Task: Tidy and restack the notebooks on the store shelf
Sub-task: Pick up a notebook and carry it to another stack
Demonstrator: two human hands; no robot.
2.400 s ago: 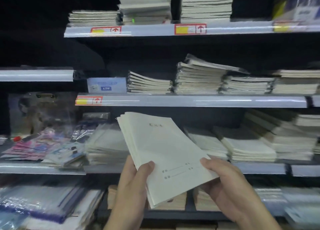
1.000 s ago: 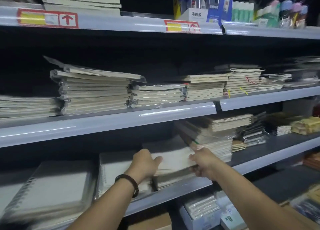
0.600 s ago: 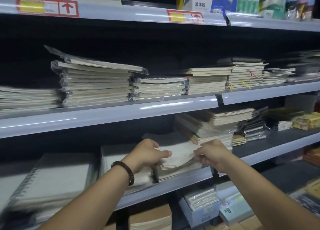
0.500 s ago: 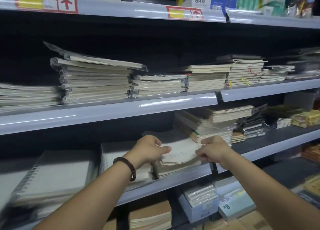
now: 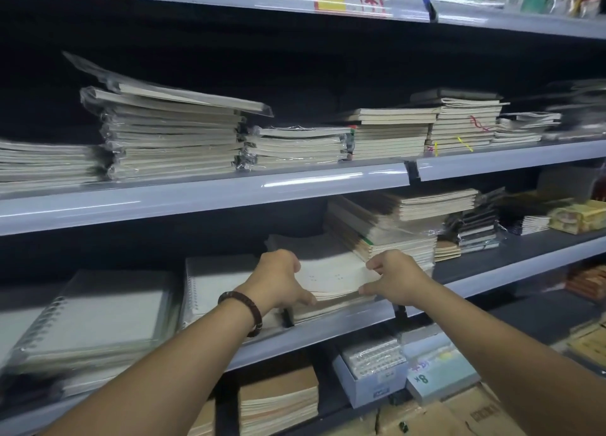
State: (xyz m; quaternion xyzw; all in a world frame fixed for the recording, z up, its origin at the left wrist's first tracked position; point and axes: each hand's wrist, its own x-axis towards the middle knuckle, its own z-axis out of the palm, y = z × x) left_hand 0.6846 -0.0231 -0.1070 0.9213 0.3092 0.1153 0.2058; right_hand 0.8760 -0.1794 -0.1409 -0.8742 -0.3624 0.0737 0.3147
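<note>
A small stack of pale thin notebooks lies on the lower grey shelf, between a spiral-bound pad pile and a taller wrapped notebook stack. My left hand, with a dark bead bracelet at the wrist, grips the stack's left edge with thumb under and fingers curled over the top. My right hand pinches the stack's right front corner. The top notebooks are lifted slightly at the front edge.
The shelf above carries several wrapped notebook stacks. Large spiral pads lie far left on the lower shelf. Below are a brown notebook stack, a box of clips and cardboard cartons.
I turned right from another shelf bay, where I held a notebook bundle, and set it down on the lower shelf. Both hands now hold the stack's sides, closer to its front edge.
</note>
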